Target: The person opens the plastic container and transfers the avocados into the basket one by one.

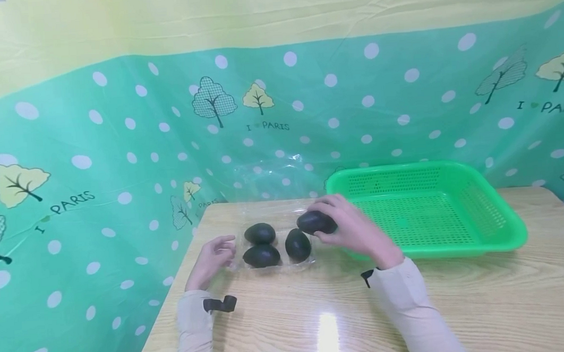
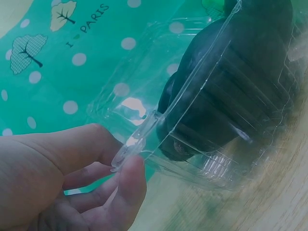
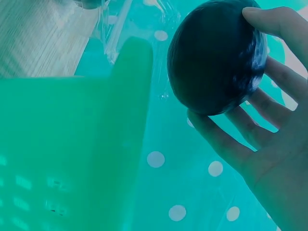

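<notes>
A clear plastic clamshell box lies on the table with its lid raised at the back. Inside are three dark avocados: two stacked front to back on the left and one on the right. My left hand is at the box's left side; in the left wrist view, thumb and finger pinch the plastic edge. My right hand grips another dark avocado, held up over the box's right back corner, between the box and the basket.
A green perforated plastic basket stands on the right of the wood-grain table. Behind and to the left hangs a green and yellow curtain with dots and trees. Each sleeved wrist bears a black strap.
</notes>
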Demonstrator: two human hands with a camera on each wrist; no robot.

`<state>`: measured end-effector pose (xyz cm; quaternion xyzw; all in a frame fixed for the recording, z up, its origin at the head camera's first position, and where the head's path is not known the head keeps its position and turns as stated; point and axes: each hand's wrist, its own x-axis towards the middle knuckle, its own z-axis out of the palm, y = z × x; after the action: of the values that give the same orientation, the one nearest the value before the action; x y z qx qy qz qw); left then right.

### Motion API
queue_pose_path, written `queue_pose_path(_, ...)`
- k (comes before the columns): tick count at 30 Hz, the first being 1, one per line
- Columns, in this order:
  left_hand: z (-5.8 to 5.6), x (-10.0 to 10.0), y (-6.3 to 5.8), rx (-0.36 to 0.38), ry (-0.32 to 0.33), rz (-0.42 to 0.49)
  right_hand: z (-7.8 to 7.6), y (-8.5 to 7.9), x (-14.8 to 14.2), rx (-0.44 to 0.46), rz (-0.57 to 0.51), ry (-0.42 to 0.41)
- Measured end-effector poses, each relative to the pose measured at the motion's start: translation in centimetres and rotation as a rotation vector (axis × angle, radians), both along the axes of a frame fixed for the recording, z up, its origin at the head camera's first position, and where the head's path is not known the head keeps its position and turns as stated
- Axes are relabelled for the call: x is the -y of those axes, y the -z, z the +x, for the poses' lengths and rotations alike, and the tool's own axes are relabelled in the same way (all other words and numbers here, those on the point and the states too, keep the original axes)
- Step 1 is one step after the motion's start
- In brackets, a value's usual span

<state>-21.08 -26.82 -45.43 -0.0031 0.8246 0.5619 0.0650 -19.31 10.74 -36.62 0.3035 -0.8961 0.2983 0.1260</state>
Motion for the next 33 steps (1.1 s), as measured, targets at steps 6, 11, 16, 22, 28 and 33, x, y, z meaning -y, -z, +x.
queue_pose_path(6, -0.1, 0.1, 0.0, 0.008, 0.008, 0.008, 0.0, 0.1, -0.7, 0.000, 0.003, 0.019)
queue_pose_path(11, 0.0, 0.1, -0.1, 0.008, 0.012, 0.007, 0.0, 0.2, -1.4, -0.003, 0.004, 0.033)
queue_pose_path(16, 0.0, 0.1, -0.1, 0.004, 0.006, 0.008, 0.0, 0.3, -2.1, 0.015, 0.000, 0.057)
queue_pose_path(22, 0.1, 0.1, -0.2, -0.014, 0.013, 0.004, -0.1, 0.4, -2.7, 0.029, 0.005, 0.080)
queue_pose_path(28, 0.1, 0.0, -0.3, 0.005, 0.012, 0.010, -0.1, 0.7, -3.3, 0.043, -0.005, 0.099)
queue_pose_path(33, 0.0, 0.1, -0.2, 0.001, 0.016, 0.010, -0.2, 0.9, -3.9, 0.051, -0.006, 0.114)
